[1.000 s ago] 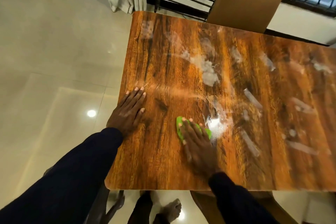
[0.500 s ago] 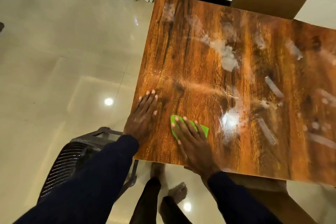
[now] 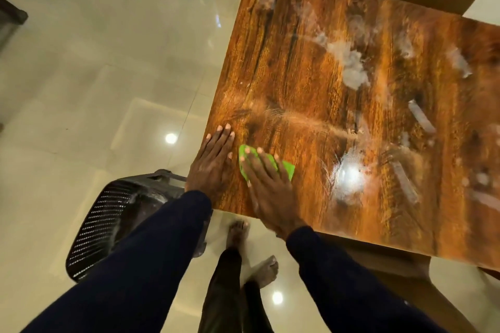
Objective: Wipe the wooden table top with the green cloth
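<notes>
Flat right hand [image 3: 266, 184] on green cloth [image 3: 288, 169], near left corner of table top [image 3: 311, 76]

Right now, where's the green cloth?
In the head view, the green cloth lies on the table, near its front-left corner, under the right hand and beside the left hand.

The bare left hand [image 3: 212, 167], dark-sleeved, lies flat, fingers [image 3: 220, 138] toward twelve o'clock; at its three o'clock the right hand [image 3: 267, 186] seems flat too.
</notes>
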